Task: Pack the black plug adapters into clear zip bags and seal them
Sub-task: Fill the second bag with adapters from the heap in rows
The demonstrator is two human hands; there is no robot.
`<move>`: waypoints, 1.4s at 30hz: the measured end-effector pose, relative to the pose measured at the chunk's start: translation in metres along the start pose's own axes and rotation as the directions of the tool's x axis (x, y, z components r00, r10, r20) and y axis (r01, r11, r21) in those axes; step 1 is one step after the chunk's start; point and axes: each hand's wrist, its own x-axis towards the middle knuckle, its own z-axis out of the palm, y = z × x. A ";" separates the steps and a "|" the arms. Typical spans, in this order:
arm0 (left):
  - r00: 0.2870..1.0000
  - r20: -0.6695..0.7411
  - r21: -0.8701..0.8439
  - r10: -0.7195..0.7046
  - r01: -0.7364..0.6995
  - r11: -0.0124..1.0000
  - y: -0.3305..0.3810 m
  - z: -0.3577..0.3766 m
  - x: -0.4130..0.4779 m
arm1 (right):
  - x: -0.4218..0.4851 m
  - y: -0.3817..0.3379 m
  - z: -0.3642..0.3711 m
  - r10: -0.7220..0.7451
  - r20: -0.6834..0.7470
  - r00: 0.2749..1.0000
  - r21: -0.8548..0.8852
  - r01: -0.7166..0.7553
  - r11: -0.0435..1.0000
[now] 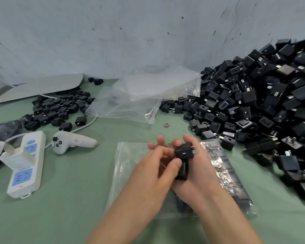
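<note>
Both hands meet at lower centre of the frame, forearms coming up from the bottom edge. The right hand lies palm-up, its fingers curled up behind an upper adapter whose two metal prongs point to the right. The left hand comes across from the left, its thumb pressed against a lower adapter that sits directly under the first, touching it. Together the two hands clamp this small black stack. It is held above a flat clear zip bag lying on the green table cover. Just right of the hands lies a filled bag of adapters. The large adapter pile fills the right side. At left, a white controller bears a faint mark that may read "B1", too blurred to confirm. The sockets of the white power strip beside it have blue faces, and a small red light shows at its near end.
</note>
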 end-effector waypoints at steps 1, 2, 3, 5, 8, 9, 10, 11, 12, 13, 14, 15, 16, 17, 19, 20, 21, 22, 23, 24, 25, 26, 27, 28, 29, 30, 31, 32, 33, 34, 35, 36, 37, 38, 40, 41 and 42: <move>0.999 0.018 -0.027 -0.030 0.030 0.999 -0.002 -0.002 -0.001 | 0.000 0.000 0.000 -0.003 -0.004 1.000 -0.018 0.003 1.000; 0.997 0.050 -0.036 -0.061 0.063 0.997 -0.004 -0.005 -0.002 | -0.001 0.000 0.000 -0.004 -0.005 1.000 -0.023 0.003 1.000; 0.992 0.090 -0.028 -0.085 0.088 0.996 -0.004 -0.008 -0.002 | -0.001 -0.001 0.000 -0.002 0.000 1.000 -0.028 0.002 1.000; 0.978 0.178 -0.057 -0.111 0.122 0.991 -0.003 -0.018 -0.005 | 0.000 -0.001 0.002 -0.005 0.005 1.000 -0.047 0.005 0.999; 0.982 0.098 -0.161 -0.164 0.178 0.971 -0.008 -0.045 -0.008 | 0.000 -0.006 0.001 -0.068 -0.037 0.997 0.009 0.069 0.998; 0.975 -0.034 -0.198 -0.218 0.208 0.958 -0.016 -0.059 -0.007 | 0.000 -0.011 0.000 -0.091 -0.065 0.994 0.041 0.093 0.995; 0.941 -0.170 -0.235 -0.292 0.249 0.940 -0.026 -0.074 -0.006 | 0.000 -0.016 -0.003 -0.112 -0.101 0.989 0.060 0.119 0.991; 0.889 -0.272 -0.260 -0.369 0.302 0.917 -0.035 -0.088 -0.006 | 0.000 -0.021 -0.006 -0.132 -0.139 0.981 0.065 0.142 0.988; 0.836 -0.325 -0.275 -0.442 0.364 0.890 -0.044 -0.098 -0.006 | 0.000 -0.026 -0.010 -0.146 -0.171 0.974 0.062 0.158 0.985; 0.798 -0.328 -0.281 -0.506 0.429 0.859 -0.052 -0.104 -0.007 | 0.001 -0.028 -0.013 -0.153 -0.191 0.970 0.059 0.167 0.984; 0.775 -0.297 -0.275 -0.558 0.490 0.827 -0.060 -0.105 -0.008 | 0.001 -0.030 -0.016 -0.154 -0.202 0.967 0.056 0.168 0.984; 0.765 -0.245 -0.267 -0.595 0.537 0.800 -0.066 -0.104 -0.009 | 0.002 -0.030 -0.018 -0.151 -0.207 0.967 0.053 0.165 0.985; 0.765 -0.187 -0.263 -0.616 0.565 0.782 -0.069 -0.100 -0.010 | 0.002 -0.030 -0.019 -0.147 -0.208 0.967 0.049 0.160 0.986; 0.775 -0.122 -0.268 -0.620 0.576 0.772 -0.070 -0.097 -0.012 | 0.003 -0.029 -0.020 -0.142 -0.208 0.968 0.044 0.154 0.987; 0.811 0.026 -0.286 -0.585 0.567 0.773 -0.065 -0.090 -0.013 | 0.003 -0.028 -0.021 -0.138 -0.208 0.968 0.042 0.150 0.988; 0.818 0.078 -0.288 -0.569 0.565 0.773 -0.062 -0.085 -0.013 | 0.004 -0.027 -0.021 -0.139 -0.207 0.968 0.044 0.152 0.987; 0.817 0.098 -0.285 -0.569 0.571 0.770 -0.059 -0.081 -0.013 | 0.004 -0.027 -0.022 -0.142 -0.207 0.968 0.047 0.155 0.987; 0.807 0.099 -0.290 -0.582 0.583 0.759 -0.057 -0.078 -0.012 | 0.005 -0.027 -0.023 -0.146 -0.210 0.967 0.049 0.159 0.986; 0.793 0.091 -0.309 -0.602 0.597 0.740 -0.055 -0.075 -0.011 | 0.005 -0.027 -0.023 -0.148 -0.211 0.966 0.050 0.162 0.986; 0.780 0.085 -0.337 -0.621 0.609 0.718 -0.054 -0.074 -0.010 | 0.005 -0.027 -0.023 -0.147 -0.211 0.966 0.051 0.161 0.986; 0.773 0.078 -0.365 -0.630 0.610 0.703 -0.054 -0.075 -0.009 | 0.006 -0.027 -0.023 -0.146 -0.213 0.966 0.053 0.161 0.986; 0.772 0.068 -0.385 -0.632 0.605 0.697 -0.054 -0.075 -0.008 | 0.006 -0.027 -0.024 -0.145 -0.216 0.965 0.054 0.160 0.986; 0.776 0.058 -0.391 -0.629 0.597 0.700 -0.054 -0.076 -0.007 | 0.007 -0.027 -0.024 -0.145 -0.219 0.965 0.055 0.161 0.986; 0.781 0.058 -0.384 -0.621 0.592 0.709 -0.054 -0.076 -0.006 | 0.007 -0.027 -0.024 -0.146 -0.221 0.964 0.054 0.161 0.985; 0.788 0.069 -0.361 -0.612 0.592 0.721 -0.053 -0.074 -0.006 | 0.007 -0.027 -0.025 -0.146 -0.222 0.964 0.051 0.161 0.986; 0.795 0.089 -0.328 -0.600 0.592 0.736 -0.052 -0.071 -0.007 | 0.008 -0.027 -0.024 -0.147 -0.223 0.964 0.049 0.162 0.986; 0.803 0.112 -0.302 -0.586 0.589 0.749 -0.051 -0.067 -0.007 | 0.008 -0.027 -0.024 -0.148 -0.224 0.963 0.046 0.162 0.986; 0.810 0.133 -0.291 -0.572 0.583 0.758 -0.049 -0.064 -0.007 | 0.009 -0.027 -0.025 -0.149 -0.225 0.963 0.044 0.163 0.986; 0.816 0.150 -0.292 -0.559 0.576 0.763 -0.048 -0.061 -0.006 | 0.009 -0.027 -0.025 -0.151 -0.227 0.962 0.041 0.164 0.986; 0.820 0.160 -0.298 -0.550 0.571 0.765 -0.047 -0.059 -0.006 | 0.009 -0.027 -0.025 -0.152 -0.228 0.962 0.040 0.165 0.985; 0.823 0.168 -0.303 -0.543 0.567 0.766 -0.046 -0.058 -0.006 | 0.009 -0.027 -0.025 -0.154 -0.228 0.962 0.039 0.167 0.985; 0.826 0.171 -0.302 -0.537 0.563 0.769 -0.045 -0.058 -0.006 | 0.009 -0.027 -0.026 -0.154 -0.228 0.961 0.039 0.168 0.985; 0.831 0.172 -0.291 -0.529 0.556 0.779 -0.044 -0.058 -0.006 | 0.009 -0.027 -0.026 -0.155 -0.227 0.962 0.041 0.168 0.985; 0.837 0.175 -0.278 -0.518 0.547 0.790 -0.043 -0.058 -0.006 | 0.008 -0.027 -0.026 -0.155 -0.225 0.962 0.043 0.169 0.985; 0.849 0.197 -0.265 -0.491 0.528 0.807 -0.041 -0.056 -0.007 | 0.009 -0.027 -0.027 -0.155 -0.225 0.962 0.046 0.169 0.984; 0.852 0.208 -0.255 -0.480 0.521 0.815 -0.040 -0.054 -0.007 | 0.009 -0.027 -0.027 -0.155 -0.226 0.962 0.047 0.170 0.984; 0.855 0.213 -0.243 -0.473 0.516 0.822 -0.040 -0.052 -0.007 | 0.009 -0.027 -0.027 -0.155 -0.226 0.962 0.046 0.170 0.984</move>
